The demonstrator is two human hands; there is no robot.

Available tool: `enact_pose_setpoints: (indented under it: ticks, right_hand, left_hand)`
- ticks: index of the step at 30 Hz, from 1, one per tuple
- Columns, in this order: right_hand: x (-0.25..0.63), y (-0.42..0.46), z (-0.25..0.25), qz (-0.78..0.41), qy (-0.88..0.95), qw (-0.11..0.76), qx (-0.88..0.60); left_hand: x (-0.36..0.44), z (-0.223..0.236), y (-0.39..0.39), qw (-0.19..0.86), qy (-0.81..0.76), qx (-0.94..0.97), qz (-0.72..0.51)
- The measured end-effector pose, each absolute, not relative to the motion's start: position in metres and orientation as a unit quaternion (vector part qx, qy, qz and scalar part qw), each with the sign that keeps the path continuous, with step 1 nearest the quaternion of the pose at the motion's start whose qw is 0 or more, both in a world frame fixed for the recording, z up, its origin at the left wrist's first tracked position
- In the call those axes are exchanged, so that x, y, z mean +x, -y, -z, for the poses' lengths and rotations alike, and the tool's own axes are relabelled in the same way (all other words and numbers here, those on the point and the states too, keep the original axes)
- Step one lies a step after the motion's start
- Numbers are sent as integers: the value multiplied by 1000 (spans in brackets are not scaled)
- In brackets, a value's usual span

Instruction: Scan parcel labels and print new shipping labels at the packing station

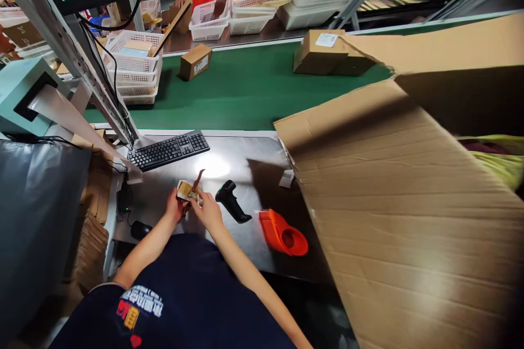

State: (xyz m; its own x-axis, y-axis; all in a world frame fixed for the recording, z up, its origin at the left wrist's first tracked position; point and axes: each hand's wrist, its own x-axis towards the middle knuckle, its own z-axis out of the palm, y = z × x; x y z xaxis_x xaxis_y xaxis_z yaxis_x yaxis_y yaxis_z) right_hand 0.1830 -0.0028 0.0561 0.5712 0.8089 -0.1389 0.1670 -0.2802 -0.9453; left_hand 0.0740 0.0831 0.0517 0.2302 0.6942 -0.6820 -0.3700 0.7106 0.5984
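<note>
Over the metal table, my left hand is closed around the edge of a small yellow-and-white packet. My right hand meets it from the other side, its fingers pinched at a thin brown strap lying across the packet. One end of the strap sticks up beyond my fingers; what it is fixed to is too small to tell. Just right of my right hand lies a black barcode scanner. Farther right is an orange tape dispenser.
A keyboard and a mouse lie on the left. Behind runs a green conveyor belt with cartons and stacked white baskets. A large open cardboard box fills the right. Another person's hand is beyond the belt.
</note>
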Motion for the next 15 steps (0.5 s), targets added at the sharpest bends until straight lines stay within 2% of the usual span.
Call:
enact_pose_setpoints:
  ticks: [2, 8, 15]
  right_hand:
    - [184, -6, -53, -375, 289, 494, -729]
    - [194, -10, -40, -495, 188, 551, -646]
    - [199, 13, -78, -598, 94, 635, -480]
  left_hand:
    - [77, -58, -80, 759, -518, 179, -352]
    - [75, -72, -84, 734, -519, 265, -349]
    - [61, -73, -121, 662, -559, 320, -384]
